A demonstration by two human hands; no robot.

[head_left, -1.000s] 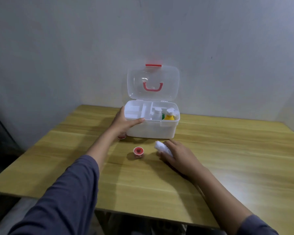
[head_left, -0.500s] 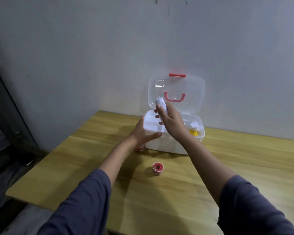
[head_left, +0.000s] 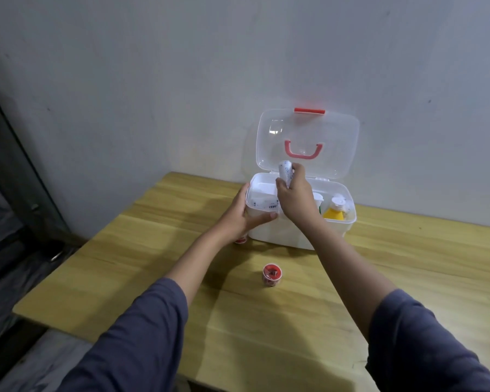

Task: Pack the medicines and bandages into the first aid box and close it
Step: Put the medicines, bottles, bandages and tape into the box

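Note:
The white first aid box (head_left: 289,236) stands open at the table's far side, its clear lid (head_left: 334,137) with a red handle raised against the wall. My left hand (head_left: 242,215) grips the box's left front corner. My right hand (head_left: 296,200) holds a white bandage roll (head_left: 285,172) upright over the box's left compartment. A wrapped white item (head_left: 263,203) lies in that compartment. A yellow bottle (head_left: 334,212) and a white bottle (head_left: 318,200) stand in the right part. A small red-and-white tape roll (head_left: 272,275) sits on the table in front.
Another small red item (head_left: 241,240) peeks out under my left hand beside the box. The wooden table (head_left: 408,278) ends at the left and near edges; a dark frame (head_left: 20,176) leans by the wall on the left.
My right hand picked the bandage roll off the table, lifted it and now holds it over the box's left compartment. My left hand stays on the box.

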